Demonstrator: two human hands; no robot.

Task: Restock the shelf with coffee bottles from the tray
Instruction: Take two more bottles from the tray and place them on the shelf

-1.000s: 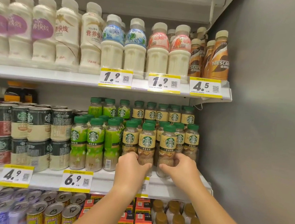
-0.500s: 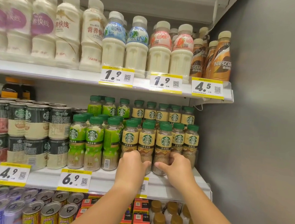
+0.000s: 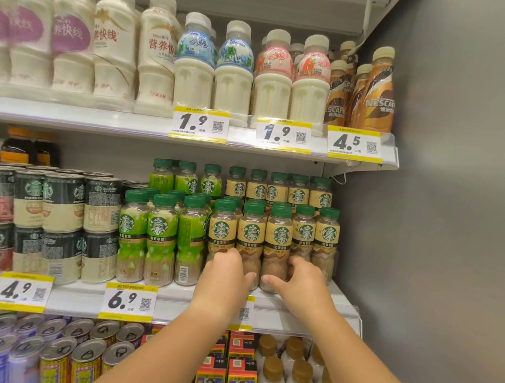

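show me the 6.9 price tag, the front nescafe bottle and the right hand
6.9 price tag [image 3: 129, 302]: head view, middle of its white face
front Nescafe bottle [image 3: 378, 103]: head view, its label lettering
right hand [image 3: 301, 281]: head view, back of the hand

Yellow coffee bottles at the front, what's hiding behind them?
More yellow-label bottles stand behind the front bottles, the back row looking higher. Mostly their tops show; their lower halves and anything farther back are covered.

Green-capped coffee bottles [image 3: 251, 233] wear tan labels; neighbouring bottles [image 3: 161, 232] green.
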